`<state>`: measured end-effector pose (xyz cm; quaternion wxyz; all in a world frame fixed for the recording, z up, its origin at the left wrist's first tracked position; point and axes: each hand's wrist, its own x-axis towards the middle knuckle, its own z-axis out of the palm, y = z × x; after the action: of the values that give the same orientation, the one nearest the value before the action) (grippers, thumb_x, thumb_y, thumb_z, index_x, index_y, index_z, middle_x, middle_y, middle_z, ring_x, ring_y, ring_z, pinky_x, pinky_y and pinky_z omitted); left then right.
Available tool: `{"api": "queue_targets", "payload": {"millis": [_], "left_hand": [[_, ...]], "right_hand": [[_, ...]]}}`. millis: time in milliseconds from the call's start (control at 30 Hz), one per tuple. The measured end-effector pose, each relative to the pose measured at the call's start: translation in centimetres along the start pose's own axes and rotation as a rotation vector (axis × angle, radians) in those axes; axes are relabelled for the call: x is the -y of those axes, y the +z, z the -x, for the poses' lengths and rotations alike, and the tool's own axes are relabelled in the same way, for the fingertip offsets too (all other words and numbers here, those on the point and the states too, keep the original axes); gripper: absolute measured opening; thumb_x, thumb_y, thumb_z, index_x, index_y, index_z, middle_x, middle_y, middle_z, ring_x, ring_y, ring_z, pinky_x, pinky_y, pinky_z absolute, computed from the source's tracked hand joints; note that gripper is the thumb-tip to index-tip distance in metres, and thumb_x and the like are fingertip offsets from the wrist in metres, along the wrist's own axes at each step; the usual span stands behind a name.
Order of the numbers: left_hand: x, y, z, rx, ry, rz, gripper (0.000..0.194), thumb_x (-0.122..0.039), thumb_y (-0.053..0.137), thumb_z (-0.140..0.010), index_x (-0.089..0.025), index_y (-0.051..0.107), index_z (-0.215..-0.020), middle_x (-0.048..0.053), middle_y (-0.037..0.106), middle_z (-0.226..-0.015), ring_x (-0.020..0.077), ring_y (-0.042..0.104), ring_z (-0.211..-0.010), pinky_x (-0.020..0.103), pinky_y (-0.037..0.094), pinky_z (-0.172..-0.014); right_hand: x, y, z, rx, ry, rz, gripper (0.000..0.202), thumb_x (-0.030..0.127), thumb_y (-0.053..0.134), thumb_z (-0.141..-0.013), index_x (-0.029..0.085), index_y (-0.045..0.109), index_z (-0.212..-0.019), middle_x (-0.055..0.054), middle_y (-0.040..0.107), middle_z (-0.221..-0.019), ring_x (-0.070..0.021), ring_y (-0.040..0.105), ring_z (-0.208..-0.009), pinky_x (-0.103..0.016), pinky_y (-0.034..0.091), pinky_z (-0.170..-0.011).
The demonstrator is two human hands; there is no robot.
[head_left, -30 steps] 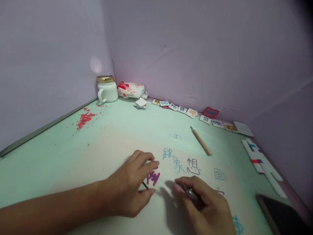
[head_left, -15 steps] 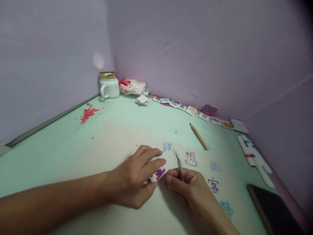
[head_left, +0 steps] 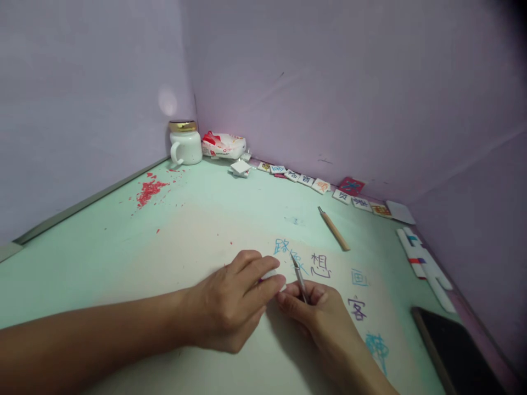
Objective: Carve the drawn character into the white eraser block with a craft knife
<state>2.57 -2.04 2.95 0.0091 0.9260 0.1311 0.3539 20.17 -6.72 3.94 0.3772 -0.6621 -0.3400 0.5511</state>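
My left hand (head_left: 230,302) is closed round a small white tile (head_left: 270,274), whose face is mostly covered by the fingers. In my right hand (head_left: 325,318) a slim metal craft knife (head_left: 301,282) leans, its pointed blade directed up and away from the tile. The right thumb and fingertips meet the tile's near right corner, or come very close to it; I cannot tell which. Just beyond the hands, blue and purple handwritten characters (head_left: 320,265) mark the pale tabletop (head_left: 197,230).
A wooden-handled carving tool (head_left: 334,229) lies behind the hands. Lettered tiles (head_left: 305,180) line the back wall. At the left stand a lidded white mug (head_left: 190,148), a tissue pack (head_left: 225,146) and red shavings (head_left: 150,193). White markers (head_left: 426,269) and a dark phone (head_left: 457,351) lie right.
The left fingers have closed further over the tile, hiding the purple pattern that showed before. The right hand and knife have barely shifted.
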Motion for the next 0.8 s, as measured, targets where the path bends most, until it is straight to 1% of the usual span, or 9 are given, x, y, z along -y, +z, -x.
{"api": "queue_targets", "payload": {"millis": [133, 267, 367, 467, 533, 600, 667, 800], "left_hand": [[-0.1, 0.2, 0.3, 0.004, 0.031, -0.058, 0.043, 0.000, 0.050, -0.079, -0.001, 0.048, -0.122, 0.023, 0.062, -0.110, 0.0323, 0.057, -0.106, 0.045, 0.053, -0.083], [-0.3, 0.2, 0.0, -0.017, 0.016, -0.027, 0.043, 0.001, 0.049, -0.078, -0.002, 0.048, -0.121, 0.020, 0.065, -0.103, 0.0320, 0.057, -0.106, 0.045, 0.052, -0.083], [-0.3, 0.1, -0.4, -0.040, -0.056, 0.042, 0.042, -0.001, 0.049, -0.079, -0.004, 0.046, -0.121, 0.019, 0.064, -0.104, 0.0313, 0.055, -0.107, 0.047, 0.050, -0.085], [-0.2, 0.2, -0.4, -0.063, -0.196, 0.172, 0.043, -0.004, 0.053, -0.077, -0.007, 0.048, -0.120, 0.021, 0.060, -0.111, 0.0308, 0.055, -0.107, 0.047, 0.050, -0.087], [0.0, 0.2, -0.2, -0.079, -0.256, 0.253, 0.048, -0.005, 0.055, -0.073, -0.008, 0.049, -0.121, 0.022, 0.056, -0.115, 0.0309, 0.054, -0.107, 0.048, 0.051, -0.088], [0.3, 0.2, 0.0, -0.079, -0.275, 0.298, 0.054, -0.003, 0.053, -0.070, -0.008, 0.048, -0.123, 0.022, 0.054, -0.118, 0.0311, 0.053, -0.108, 0.050, 0.051, -0.090], [0.5, 0.2, 0.3, -0.051, -0.268, 0.310, 0.059, -0.002, 0.051, -0.068, -0.009, 0.047, -0.126, 0.023, 0.054, -0.119, 0.0315, 0.053, -0.110, 0.051, 0.050, -0.091], [0.6, 0.2, 0.6, 0.068, -0.307, 0.238, 0.062, -0.008, 0.052, -0.067, -0.008, 0.045, -0.129, 0.024, 0.051, -0.127, 0.0350, 0.050, -0.116, 0.056, 0.046, -0.096]], "right_hand": [[0.4, 0.1, 0.3, -0.022, -0.013, 0.027, 0.023, 0.032, 0.068, -0.061, 0.020, 0.050, -0.054, 0.008, 0.036, -0.045, -0.0053, 0.024, -0.044, -0.023, 0.013, -0.045], [0.5, 0.3, 0.4, -0.048, -0.010, 0.045, 0.022, 0.032, 0.065, -0.061, 0.020, 0.048, -0.054, 0.008, 0.036, -0.046, -0.0050, 0.025, -0.044, -0.023, 0.014, -0.045], [0.4, 0.3, 0.2, -0.076, 0.009, 0.071, 0.017, 0.028, 0.063, -0.059, 0.020, 0.049, -0.053, 0.008, 0.037, -0.044, -0.0050, 0.025, -0.043, -0.022, 0.016, -0.044], [0.1, 0.1, -0.2, -0.077, 0.027, 0.087, 0.012, 0.028, 0.061, -0.056, 0.019, 0.053, -0.053, 0.008, 0.038, -0.043, -0.0049, 0.025, -0.041, -0.022, 0.014, -0.042], [0.0, -0.2, -0.4, -0.065, 0.023, 0.084, 0.013, 0.030, 0.060, -0.055, 0.018, 0.056, -0.056, 0.007, 0.041, -0.044, -0.0050, 0.026, -0.041, -0.022, 0.015, -0.042], [0.0, -0.5, -0.5, -0.059, 0.009, 0.080, 0.015, 0.033, 0.059, -0.056, 0.018, 0.057, -0.060, 0.006, 0.043, -0.046, -0.0053, 0.028, -0.041, -0.023, 0.016, -0.043], [0.1, -0.9, -0.5, -0.068, -0.005, 0.091, 0.017, 0.035, 0.059, -0.058, 0.018, 0.056, -0.061, 0.006, 0.043, -0.046, -0.0058, 0.028, -0.041, -0.023, 0.016, -0.043], [0.1, -1.4, -0.4, -0.121, -0.064, 0.160, 0.020, 0.038, 0.062, -0.064, 0.019, 0.056, -0.062, 0.006, 0.043, -0.049, -0.0076, 0.028, -0.045, -0.024, 0.017, -0.045]]}}
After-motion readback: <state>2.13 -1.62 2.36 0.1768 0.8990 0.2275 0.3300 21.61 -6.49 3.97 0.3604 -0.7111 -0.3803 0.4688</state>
